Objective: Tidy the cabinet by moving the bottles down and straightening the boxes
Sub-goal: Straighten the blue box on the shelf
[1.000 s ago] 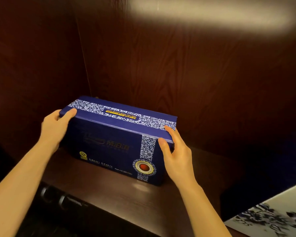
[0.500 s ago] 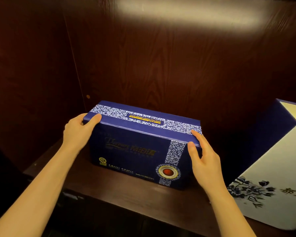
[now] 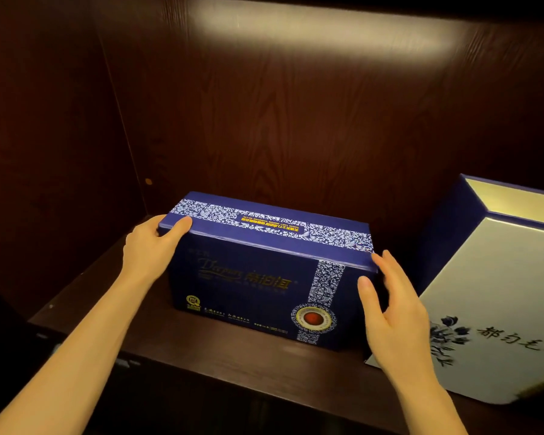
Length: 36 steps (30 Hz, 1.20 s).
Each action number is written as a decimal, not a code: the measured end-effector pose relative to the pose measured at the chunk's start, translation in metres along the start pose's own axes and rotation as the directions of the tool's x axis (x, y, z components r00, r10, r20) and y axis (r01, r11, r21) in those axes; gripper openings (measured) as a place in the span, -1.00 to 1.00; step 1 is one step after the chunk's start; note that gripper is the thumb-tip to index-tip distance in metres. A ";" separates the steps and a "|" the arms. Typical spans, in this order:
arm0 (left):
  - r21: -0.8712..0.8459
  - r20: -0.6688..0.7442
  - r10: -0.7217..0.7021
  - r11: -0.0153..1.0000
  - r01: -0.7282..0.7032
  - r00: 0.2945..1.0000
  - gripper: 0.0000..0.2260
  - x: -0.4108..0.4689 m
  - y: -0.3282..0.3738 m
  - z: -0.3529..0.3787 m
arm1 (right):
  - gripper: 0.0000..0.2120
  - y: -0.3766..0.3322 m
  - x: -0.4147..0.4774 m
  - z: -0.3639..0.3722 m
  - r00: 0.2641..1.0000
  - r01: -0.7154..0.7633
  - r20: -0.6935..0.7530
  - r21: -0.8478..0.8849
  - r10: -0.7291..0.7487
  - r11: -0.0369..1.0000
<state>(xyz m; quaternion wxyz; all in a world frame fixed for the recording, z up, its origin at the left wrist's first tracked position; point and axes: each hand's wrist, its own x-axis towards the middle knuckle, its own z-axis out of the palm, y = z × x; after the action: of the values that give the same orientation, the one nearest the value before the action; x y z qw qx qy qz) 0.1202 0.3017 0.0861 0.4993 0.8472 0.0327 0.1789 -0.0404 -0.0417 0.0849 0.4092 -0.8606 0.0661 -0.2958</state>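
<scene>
Step in hand: straightening the blue box (image 3: 264,274) on the dark cabinet shelf (image 3: 220,368); no bottles in view; box stands on the shelf toward the left, skewed, its left end nearer the back panel (image 3: 296,120) than its right end.

Left hand (image 3: 151,249) wraps the box's upper left corner, thumb on the lid edge, fingers hidden round the end; right hand (image 3: 393,312) spread open at the right end, fingertips (image 3: 379,259) at the top corner, contact there looks light, cannot tell if the palm touches.

Next move, my judgement: swing the right end back so the front runs parallel to the shelf edge; needs both hands pressing the ends.

Room: open shelf behind and left of the box up to the side wall (image 3: 44,152); tighter on the right, the white-and-blue box (image 3: 500,293) lies tilted just beside, overhanging the shelf front; it could get knocked.
</scene>
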 end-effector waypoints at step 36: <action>-0.076 0.092 0.006 0.997 0.001 0.996 -0.48 -0.017 0.024 0.034 | -0.04 0.137 -0.009 -0.156 0.731 -0.257 -0.645 0.040 0.221 0.966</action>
<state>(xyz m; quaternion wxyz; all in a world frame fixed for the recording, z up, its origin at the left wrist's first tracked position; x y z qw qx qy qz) 0.1128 0.2577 0.0868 0.5316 0.8351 0.0015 0.1413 -0.1182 -0.2320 0.0554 0.3735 -0.7010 0.3203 -0.5163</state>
